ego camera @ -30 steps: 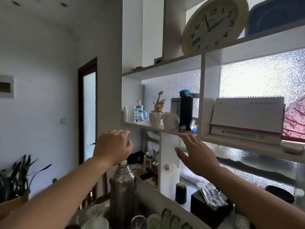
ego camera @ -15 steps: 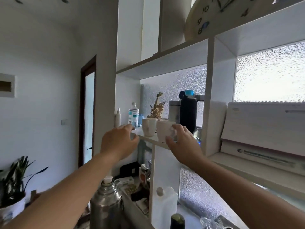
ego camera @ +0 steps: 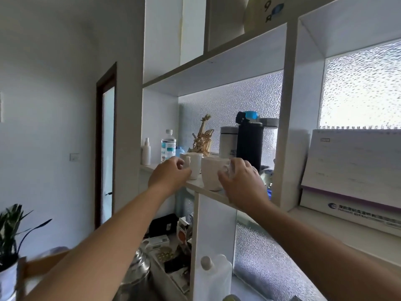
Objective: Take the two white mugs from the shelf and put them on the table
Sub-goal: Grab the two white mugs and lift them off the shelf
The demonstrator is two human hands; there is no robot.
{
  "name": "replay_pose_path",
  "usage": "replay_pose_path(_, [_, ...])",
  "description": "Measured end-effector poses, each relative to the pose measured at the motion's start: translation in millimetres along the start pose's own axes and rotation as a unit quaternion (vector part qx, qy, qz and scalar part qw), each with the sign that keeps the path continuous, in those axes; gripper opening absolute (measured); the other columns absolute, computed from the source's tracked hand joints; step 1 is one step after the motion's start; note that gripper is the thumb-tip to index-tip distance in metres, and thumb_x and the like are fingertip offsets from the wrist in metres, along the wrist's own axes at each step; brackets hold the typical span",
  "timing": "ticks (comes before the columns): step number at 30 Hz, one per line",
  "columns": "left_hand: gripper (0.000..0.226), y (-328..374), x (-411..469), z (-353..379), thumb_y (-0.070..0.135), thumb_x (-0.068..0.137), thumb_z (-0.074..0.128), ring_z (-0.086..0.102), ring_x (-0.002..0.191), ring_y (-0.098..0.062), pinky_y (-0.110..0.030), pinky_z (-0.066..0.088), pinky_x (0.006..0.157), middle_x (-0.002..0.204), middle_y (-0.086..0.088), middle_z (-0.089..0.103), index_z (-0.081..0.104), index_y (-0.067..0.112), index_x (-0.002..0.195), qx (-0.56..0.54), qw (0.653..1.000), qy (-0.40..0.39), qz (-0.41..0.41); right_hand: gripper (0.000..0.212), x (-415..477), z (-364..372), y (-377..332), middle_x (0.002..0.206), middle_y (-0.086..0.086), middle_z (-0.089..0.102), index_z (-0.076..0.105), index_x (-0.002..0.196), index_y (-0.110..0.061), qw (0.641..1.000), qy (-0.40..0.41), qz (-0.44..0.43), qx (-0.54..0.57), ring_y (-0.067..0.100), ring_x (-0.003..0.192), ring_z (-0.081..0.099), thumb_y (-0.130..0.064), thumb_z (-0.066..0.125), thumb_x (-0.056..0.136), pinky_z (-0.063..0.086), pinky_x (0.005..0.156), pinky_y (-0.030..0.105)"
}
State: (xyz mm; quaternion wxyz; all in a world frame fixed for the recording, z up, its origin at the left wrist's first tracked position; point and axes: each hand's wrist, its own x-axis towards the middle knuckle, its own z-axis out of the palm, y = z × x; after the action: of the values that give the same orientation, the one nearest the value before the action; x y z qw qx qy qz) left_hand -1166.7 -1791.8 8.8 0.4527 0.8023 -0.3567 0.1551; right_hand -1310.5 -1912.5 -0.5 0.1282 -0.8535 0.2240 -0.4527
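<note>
Two white mugs stand side by side on the white shelf [ego camera: 196, 184] at about eye height. My left hand [ego camera: 168, 178] reaches up from below, its fingers curled around the handle of the left white mug [ego camera: 195, 166]. My right hand [ego camera: 240, 181] wraps the right side of the right white mug [ego camera: 210, 175], with the thumb on its front and the fingers hiding the handle. Both mugs rest on the shelf board.
Behind the mugs stand a wooden ornament [ego camera: 201, 137], a white tumbler [ego camera: 227, 140], a black bottle [ego camera: 249, 144], a water bottle [ego camera: 168, 145] and a spray bottle [ego camera: 146, 152]. A desk calendar [ego camera: 351, 166] fills the compartment to the right. Below are a steel thermos [ego camera: 136, 272] and a white jug [ego camera: 214, 276].
Both hands rose from below the shelf edge to the mugs and closed on them, left on the left mug, right on the right. The view moved closer to the shelf.
</note>
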Motion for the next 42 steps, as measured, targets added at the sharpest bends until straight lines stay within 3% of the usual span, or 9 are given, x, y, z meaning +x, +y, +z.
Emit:
replay_pose_path(3, [0.041,-10,12,8,0.033,0.078,0.064,0.053,0.088,-0.015,-0.028,0.038,0.072,0.112,-0.004,0.065,0.056,0.015,0.114,-0.066,0.998,-0.009,-0.007,0.044,1,-1,4,0.104,0.003,0.056,0.053,0.112,-0.014,0.999,0.020,0.008,-0.033,0.019,0.092,0.046,-0.048,0.043,0.086,0.034,0.070,0.032])
replay_pose_path(8, [0.049,-26,29,17,0.035,0.074,0.071,0.055,0.091,-0.017,-0.030,0.041,0.076,0.112,-0.006,0.065,0.056,0.011,0.114,-0.117,0.993,0.006,-0.022,0.041,2,0,9,0.086,-0.002,0.059,0.056,0.097,-0.019,0.999,0.006,0.041,-0.025,0.020,0.075,0.061,-0.057,0.043,0.087,0.050,0.062,0.034])
replay_pose_path(11, [0.051,-34,37,21,0.035,0.074,0.072,0.055,0.092,-0.019,-0.032,0.043,0.078,0.113,-0.008,0.064,0.055,0.009,0.115,-0.143,0.989,0.005,-0.029,0.037,4,2,8,0.075,-0.007,0.064,0.060,0.088,-0.023,0.998,0.025,0.044,-0.035,0.011,0.061,0.059,-0.056,0.044,0.087,0.041,0.051,0.026])
replay_pose_path(16, [0.053,-43,44,34,0.033,0.075,0.071,0.055,0.097,-0.021,-0.032,0.044,0.082,0.116,-0.011,0.062,0.055,0.006,0.118,-0.222,0.974,-0.011,-0.051,0.036,7,4,9,0.064,-0.007,0.071,0.070,0.075,-0.023,0.996,0.054,0.071,0.031,0.011,0.050,0.064,-0.052,0.052,0.085,0.056,0.055,0.033])
replay_pose_path(22, [0.053,-41,49,51,0.033,0.075,0.070,0.053,0.091,-0.017,-0.023,0.039,0.069,0.117,-0.009,0.061,0.054,0.006,0.118,-0.279,0.958,-0.019,-0.057,0.027,6,7,11,0.052,-0.020,0.063,0.065,0.065,-0.030,0.991,0.076,0.074,0.085,-0.004,0.042,0.060,-0.048,0.060,0.084,0.039,0.036,0.012])
replay_pose_path(29, [0.053,-38,59,65,0.031,0.076,0.070,0.058,0.100,-0.022,-0.028,0.044,0.076,0.116,-0.010,0.063,0.055,0.006,0.119,-0.334,0.940,-0.007,-0.071,0.023,7,12,14,0.060,-0.010,0.070,0.071,0.075,-0.024,0.984,0.066,0.077,0.146,0.014,0.032,0.060,-0.042,0.063,0.086,0.053,0.034,0.028])
replay_pose_path(35, [0.046,-38,66,69,0.036,0.078,0.066,0.056,0.101,-0.024,-0.039,0.049,0.085,0.118,-0.008,0.061,0.057,0.011,0.115,-0.301,0.951,0.036,-0.053,0.021,8,14,18,0.064,-0.006,0.071,0.071,0.078,-0.022,0.980,0.064,0.075,0.172,0.012,0.034,0.061,-0.040,0.064,0.086,0.049,0.030,0.024])
replay_pose_path(39, [0.039,-40,65,69,0.036,0.077,0.068,0.057,0.095,-0.022,-0.039,0.050,0.083,0.111,-0.008,0.063,0.059,0.012,0.107,-0.294,0.954,0.051,-0.040,0.020,7,15,19,0.063,-0.007,0.070,0.070,0.078,-0.022,0.980,0.064,0.073,0.176,0.012,0.035,0.062,-0.039,0.064,0.086,0.050,0.031,0.025])
replay_pose_path(42, [0.040,-41,64,70,0.036,0.080,0.064,0.056,0.096,-0.021,-0.027,0.045,0.070,0.111,-0.007,0.063,0.060,0.009,0.110,-0.299,0.954,0.026,-0.029,0.020,8,15,18,0.062,-0.009,0.069,0.070,0.077,-0.024,0.981,0.070,0.069,0.166,0.010,0.037,0.062,-0.041,0.064,0.086,0.050,0.031,0.024])
